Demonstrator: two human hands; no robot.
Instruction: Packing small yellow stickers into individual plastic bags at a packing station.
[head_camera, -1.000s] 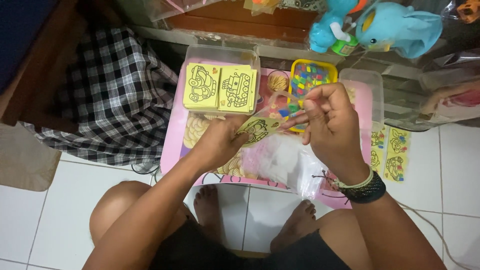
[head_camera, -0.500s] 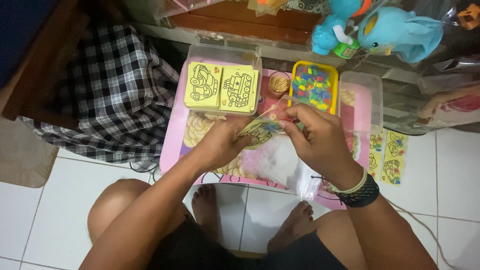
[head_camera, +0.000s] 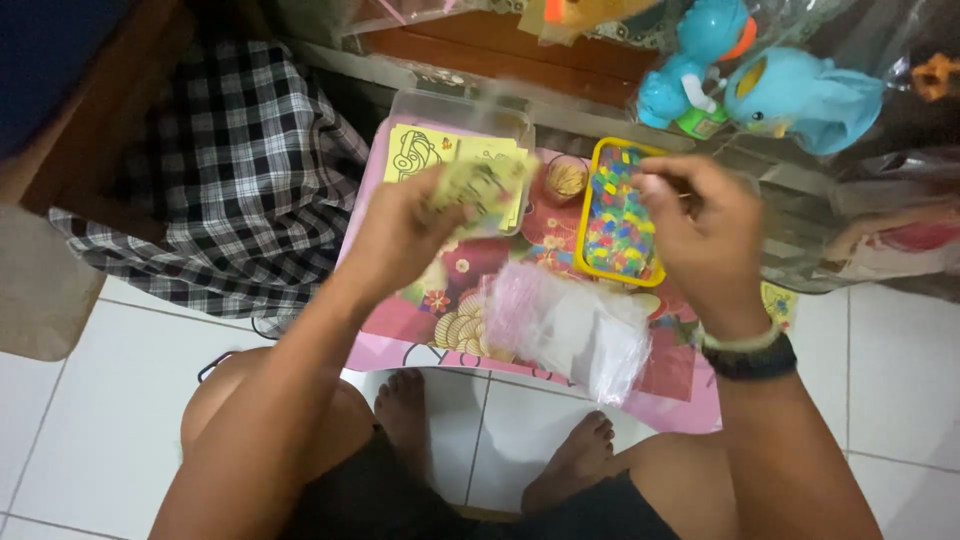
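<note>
My left hand (head_camera: 400, 235) holds a small yellow card pack (head_camera: 478, 185), blurred, above a low pink table (head_camera: 400, 345). My right hand (head_camera: 700, 225) hovers over the right side of a yellow tray (head_camera: 583, 210) filled with small coloured pieces, its fingers pinched together; what they pinch is too small to tell. A clear box (head_camera: 445, 110) with yellow picture cards (head_camera: 415, 155) sits at the table's far left. A heap of clear plastic bags (head_camera: 580, 330) lies at the front of the table.
A checked cloth (head_camera: 220, 190) lies on the left over a dark seat. Blue plastic toys (head_camera: 790, 95) in wrapping stand at the back right. More yellow cards (head_camera: 778, 300) peek out at the right. My bare feet (head_camera: 500, 450) rest on white floor tiles.
My hands have come apart: the left one moved left and up with the yellow card pack, the right one moved right over the yellow tray. The view has closed in.
</note>
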